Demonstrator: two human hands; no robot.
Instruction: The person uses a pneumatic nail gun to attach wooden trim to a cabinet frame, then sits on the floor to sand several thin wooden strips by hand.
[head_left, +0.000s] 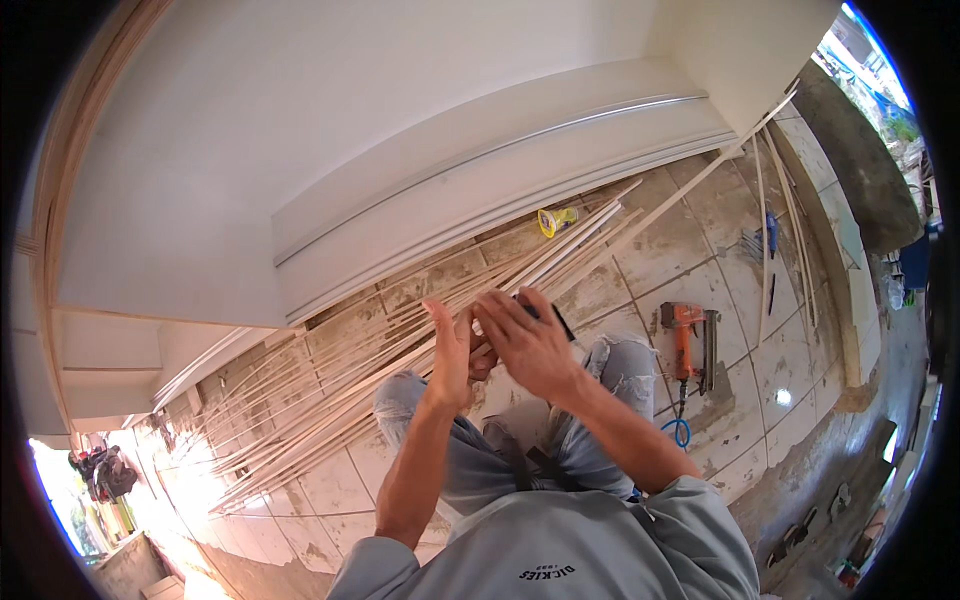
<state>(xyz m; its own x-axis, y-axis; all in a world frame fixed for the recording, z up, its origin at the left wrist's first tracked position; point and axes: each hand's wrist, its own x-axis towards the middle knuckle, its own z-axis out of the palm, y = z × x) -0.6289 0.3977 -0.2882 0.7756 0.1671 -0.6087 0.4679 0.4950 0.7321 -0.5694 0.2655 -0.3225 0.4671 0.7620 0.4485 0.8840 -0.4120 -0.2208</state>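
Over my knees, my two hands are close together in front of me. My left hand (455, 352) has its thumb pointing up and its fingers curled; a small pale bit shows between the hands, too hidden to name. My right hand (530, 350) is bent over the left one's fingertips, with a dark flat object (556, 316) sticking out beyond its fingers. Just past my hands, a bundle of long thin wooden strips (330, 385) lies slantwise on the tiled floor. To the right of my knee rests an orange and black nail gun (686, 335) with a blue air hose (677, 432).
A white cabinet (480, 190) with a grooved lower rail stands ahead, close to the strips. A yellow-rimmed clear cup (553, 221) is by its base. More strips (790, 225) and a blue-handled tool (771, 235) lie at right, beside a raised ledge (835, 250).
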